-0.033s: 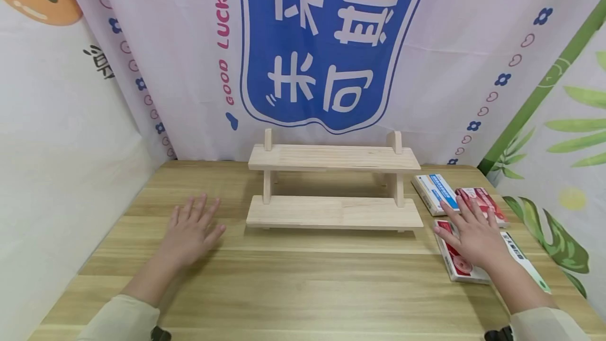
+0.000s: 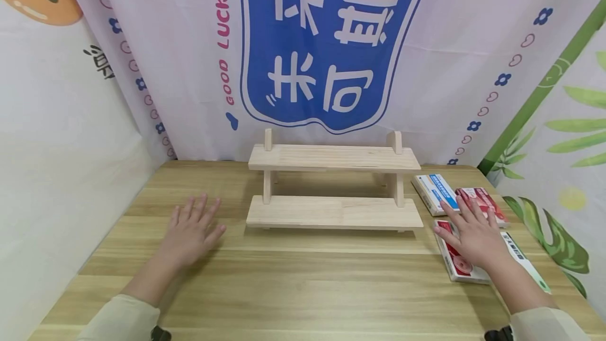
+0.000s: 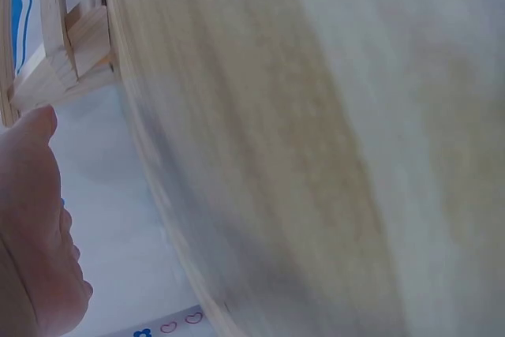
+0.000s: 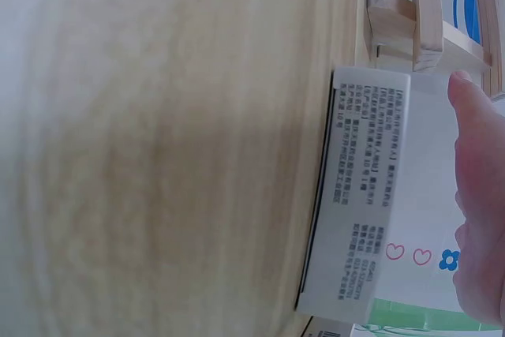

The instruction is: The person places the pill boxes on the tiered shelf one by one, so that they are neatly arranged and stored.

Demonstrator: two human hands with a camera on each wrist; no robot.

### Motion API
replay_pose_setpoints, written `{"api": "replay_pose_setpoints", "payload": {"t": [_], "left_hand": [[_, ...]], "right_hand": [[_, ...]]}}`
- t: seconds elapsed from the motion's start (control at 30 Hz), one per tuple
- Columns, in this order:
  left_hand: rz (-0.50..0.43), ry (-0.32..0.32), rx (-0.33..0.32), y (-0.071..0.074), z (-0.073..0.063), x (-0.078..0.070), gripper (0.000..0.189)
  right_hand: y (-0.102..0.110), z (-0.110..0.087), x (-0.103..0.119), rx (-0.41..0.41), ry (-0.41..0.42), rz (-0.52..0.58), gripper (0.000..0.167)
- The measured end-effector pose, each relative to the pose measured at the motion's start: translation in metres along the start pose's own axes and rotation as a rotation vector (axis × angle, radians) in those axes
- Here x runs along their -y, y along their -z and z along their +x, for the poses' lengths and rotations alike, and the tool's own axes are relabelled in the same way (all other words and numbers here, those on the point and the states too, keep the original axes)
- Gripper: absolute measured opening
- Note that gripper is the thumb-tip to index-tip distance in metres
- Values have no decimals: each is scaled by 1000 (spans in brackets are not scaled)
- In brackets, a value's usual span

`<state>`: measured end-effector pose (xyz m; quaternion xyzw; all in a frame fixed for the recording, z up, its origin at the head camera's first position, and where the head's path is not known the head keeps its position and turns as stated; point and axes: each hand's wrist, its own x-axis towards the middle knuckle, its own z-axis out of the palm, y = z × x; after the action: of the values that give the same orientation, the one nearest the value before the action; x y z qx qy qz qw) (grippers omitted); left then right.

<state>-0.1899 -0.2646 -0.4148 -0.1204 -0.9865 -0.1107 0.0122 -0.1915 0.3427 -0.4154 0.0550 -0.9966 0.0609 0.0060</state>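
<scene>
In the head view my left hand (image 2: 188, 236) is held palm down over the left part of the table, fingers spread and holding nothing. My right hand (image 2: 475, 240) hovers over a group of medicine boxes at the right, its fingers also spread. A red-and-white box (image 2: 463, 268) lies partly hidden under it. Beyond the fingertips are a blue-and-white box (image 2: 433, 193) and a red box (image 2: 490, 199); a white box with green (image 2: 525, 261) shows beside the wrist. The right wrist view shows a box's printed side (image 4: 355, 195) below my thumb.
A two-step pale wooden stand (image 2: 333, 212) stands at the back middle of the wood-grain table (image 2: 303, 288), between both hands. A printed curtain (image 2: 199, 67) hangs right behind the table, and cloth also borders the left and right sides.
</scene>
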Motion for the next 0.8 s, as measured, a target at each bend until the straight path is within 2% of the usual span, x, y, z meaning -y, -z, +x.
{"api": "replay_pose_setpoints", "payload": {"t": [0.33, 0.5, 0.63, 0.8], "left_hand": [[-13, -7, 4, -3, 0, 1, 71], [-52, -17, -1, -3, -1, 0, 72], [-168, -26, -9, -5, -2, -4, 72], [-403, -7, -14, -7, -1, -14, 71]], "right_hand": [[0, -1, 0, 0, -3, 9, 80], [2, -5, -3, -52, -6, 38, 77], [4, -14, -8, -109, -31, 90, 73], [5, -28, -17, -135, -83, 182, 66]]}}
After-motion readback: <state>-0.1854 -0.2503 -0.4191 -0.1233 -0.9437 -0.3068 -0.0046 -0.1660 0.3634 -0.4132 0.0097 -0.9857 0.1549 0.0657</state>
